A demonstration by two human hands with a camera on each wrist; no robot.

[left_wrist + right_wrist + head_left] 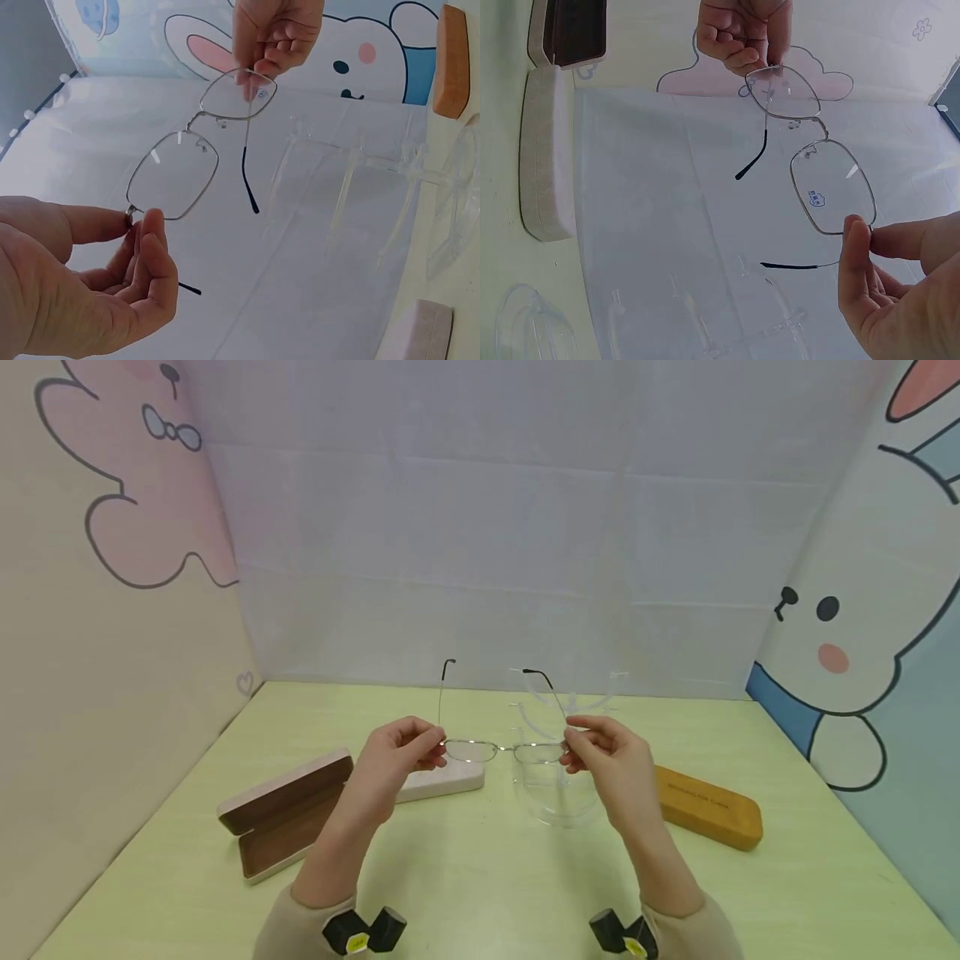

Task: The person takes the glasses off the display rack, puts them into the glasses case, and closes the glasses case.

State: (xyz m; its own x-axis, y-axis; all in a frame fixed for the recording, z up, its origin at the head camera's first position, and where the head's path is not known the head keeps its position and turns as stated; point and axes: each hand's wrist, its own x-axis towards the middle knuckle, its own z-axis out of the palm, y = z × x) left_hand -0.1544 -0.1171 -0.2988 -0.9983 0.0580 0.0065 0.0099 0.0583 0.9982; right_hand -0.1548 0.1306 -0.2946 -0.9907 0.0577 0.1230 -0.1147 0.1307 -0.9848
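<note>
You had one pair of glasses [504, 748] up in the air above the counter [480, 877], held level between both hands, temples unfolded and pointing away from you. Your left hand [390, 760] pinched the frame's left corner at the hinge between thumb and fingertips; your right hand [611, 760] pinched the right corner the same way. Count on the counter: three cases, one clear stand. One open case [281, 817], brown inside, sat at your left. One closed pale case [442, 781] lay just behind your left hand. One closed tan case [708, 807] lay at your right, with a line of print on its lid, too small to read. The clear acrylic stand [562, 727] stood behind the glasses, close to your right hand. One lens carried a small blue sticker [816, 198] in the right wrist view; its marking couldn't be read. The wall panels showed cartoon rabbits [840, 643], no writing on them.
</note>
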